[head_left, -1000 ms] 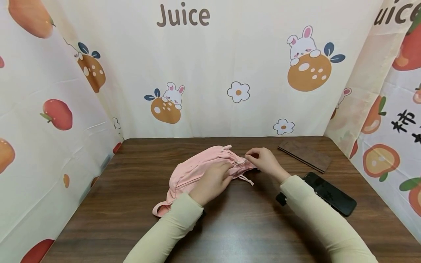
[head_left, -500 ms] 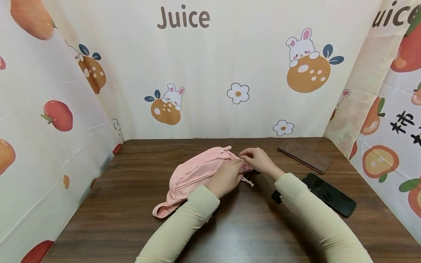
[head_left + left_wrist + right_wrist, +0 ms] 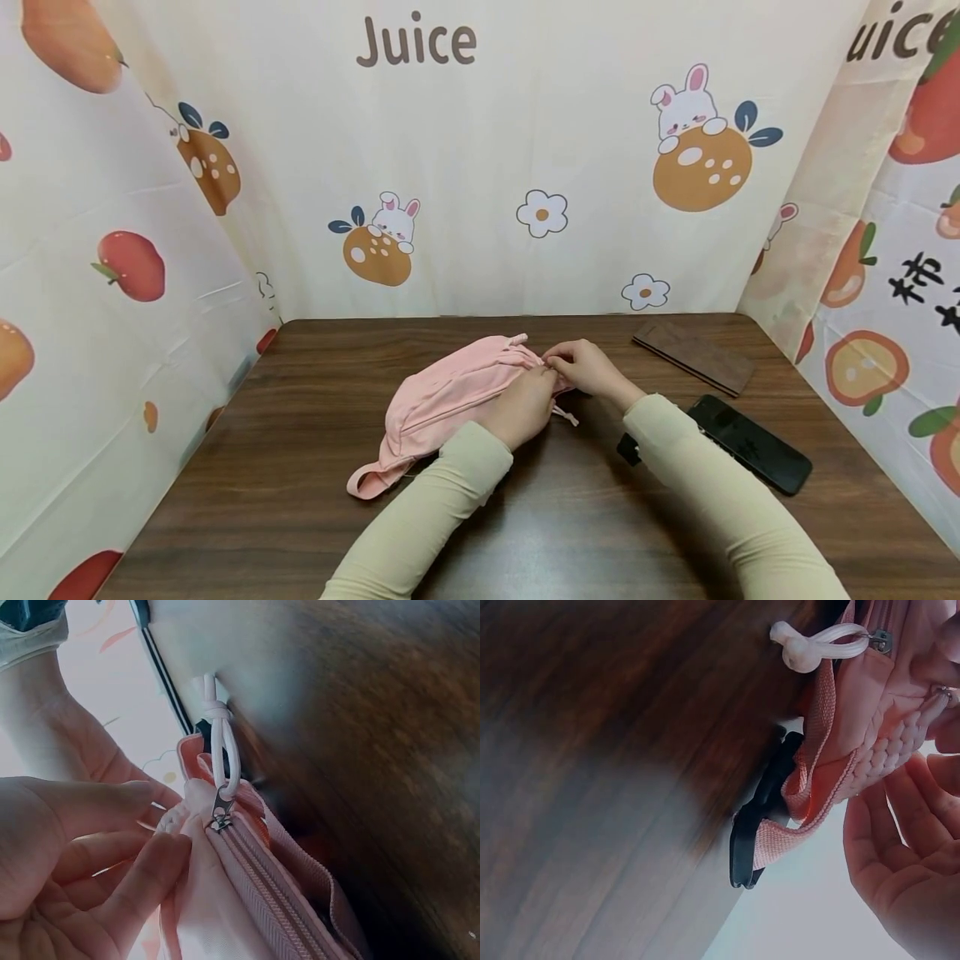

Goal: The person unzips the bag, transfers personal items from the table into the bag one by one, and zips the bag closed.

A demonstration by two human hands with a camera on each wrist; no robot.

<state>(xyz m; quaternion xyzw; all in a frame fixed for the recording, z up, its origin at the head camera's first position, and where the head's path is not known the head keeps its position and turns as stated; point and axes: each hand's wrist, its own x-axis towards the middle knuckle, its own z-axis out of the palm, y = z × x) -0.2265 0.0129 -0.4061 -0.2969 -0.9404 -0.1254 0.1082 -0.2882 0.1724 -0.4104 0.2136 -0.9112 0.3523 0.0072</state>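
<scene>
A pink waist bag [image 3: 442, 392] lies on the brown table, a strap loop at its near left end. My left hand [image 3: 525, 406] reaches across its front; in the left wrist view its thumb and forefinger pinch the fabric beside a zip [image 3: 262, 889]. That zip's metal slider carries a knotted pale cord pull [image 3: 217, 742]. My right hand [image 3: 592, 369] pinches the bag's right end, its fingertips close to the left hand's. A braided pink strip [image 3: 889, 754] runs between the hands in the right wrist view, and a small metal piece is partly hidden by the fingers.
A black buckle [image 3: 761, 802] hangs on the pink webbing at the bag's right end. A black phone [image 3: 750, 444] lies by my right forearm on the table [image 3: 300, 542]. Farther back is a flat brown wallet-like object [image 3: 693, 357]. Printed curtains [image 3: 465, 150] enclose the table's back and sides.
My left hand has slid right along the bag towards its right end and now meets the right hand. The right hand has shifted slightly left; the bag has barely moved.
</scene>
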